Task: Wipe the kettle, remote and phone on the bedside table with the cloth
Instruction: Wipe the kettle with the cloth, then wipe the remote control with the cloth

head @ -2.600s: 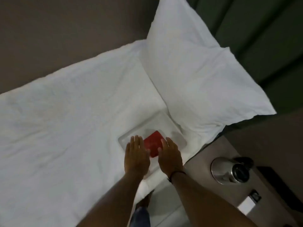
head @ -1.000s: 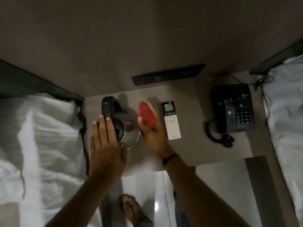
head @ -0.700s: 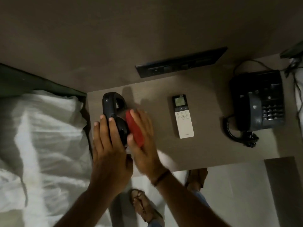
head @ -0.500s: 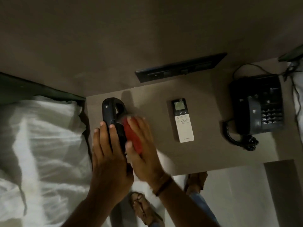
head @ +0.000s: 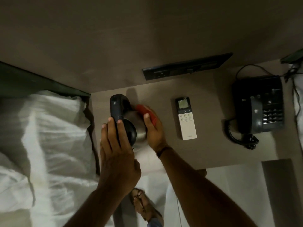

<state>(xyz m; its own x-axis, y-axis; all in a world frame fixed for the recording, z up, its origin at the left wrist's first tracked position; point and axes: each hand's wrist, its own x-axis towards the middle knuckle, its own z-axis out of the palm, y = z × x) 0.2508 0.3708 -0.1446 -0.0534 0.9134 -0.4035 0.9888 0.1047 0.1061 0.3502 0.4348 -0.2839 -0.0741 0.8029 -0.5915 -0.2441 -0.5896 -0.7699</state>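
A steel kettle (head: 133,121) with a black lid and black handle stands at the left end of the brown bedside table (head: 205,154). My left hand (head: 117,151) rests on its lid and handle, fingers flat. My right hand (head: 153,130) presses a red cloth (head: 144,110) against the kettle's right side. A white remote (head: 186,118) with a small screen lies in the middle of the table, apart from my hands. A black corded phone (head: 259,104) sits at the right end, handset on its cradle.
White bedding (head: 44,138) borders the table on the left, and more white linen (head: 298,99) shows at the right edge. A black socket panel (head: 185,67) runs along the wall behind the table. My sandalled foot (head: 144,205) stands on the pale floor below.
My hands left the bed with the red cloth and came to the kettle. Over the last second my right hand slid the cloth from the kettle's top round to its right side.
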